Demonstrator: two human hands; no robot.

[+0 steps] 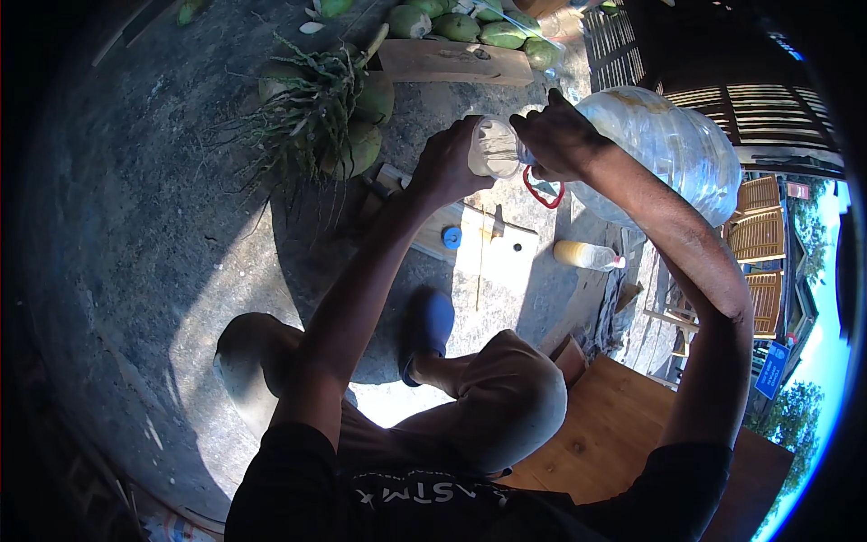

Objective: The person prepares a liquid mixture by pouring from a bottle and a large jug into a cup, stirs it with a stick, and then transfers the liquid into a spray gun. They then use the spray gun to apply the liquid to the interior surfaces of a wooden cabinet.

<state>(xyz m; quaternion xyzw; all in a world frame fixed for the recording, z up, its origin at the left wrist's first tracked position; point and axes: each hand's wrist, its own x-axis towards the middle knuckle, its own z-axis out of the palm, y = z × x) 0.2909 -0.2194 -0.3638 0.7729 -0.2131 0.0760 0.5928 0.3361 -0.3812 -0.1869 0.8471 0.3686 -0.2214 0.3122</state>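
My left hand (444, 167) is closed around a clear plastic container (495, 149), its round opening facing the neck of a large clear water jug (668, 149). My right hand (555, 140) is wrapped round that jug's neck, and the jug lies tilted on its side to the right. From the neck hangs a red loop handle (545, 191). Whether liquid passes between jug and container is too small to tell. Below my hands, a blue cap (452, 238) rests on a pale wooden board (501, 257).
Right of the board lies a bottle of yellowish liquid (585, 256). Green coconuts (361, 149) with a dry stalk bunch (312, 117) sit at the left; several more coconuts (456, 27) lie behind a wooden plank (456, 63). A wooden bench (605, 434) stands by my right leg.
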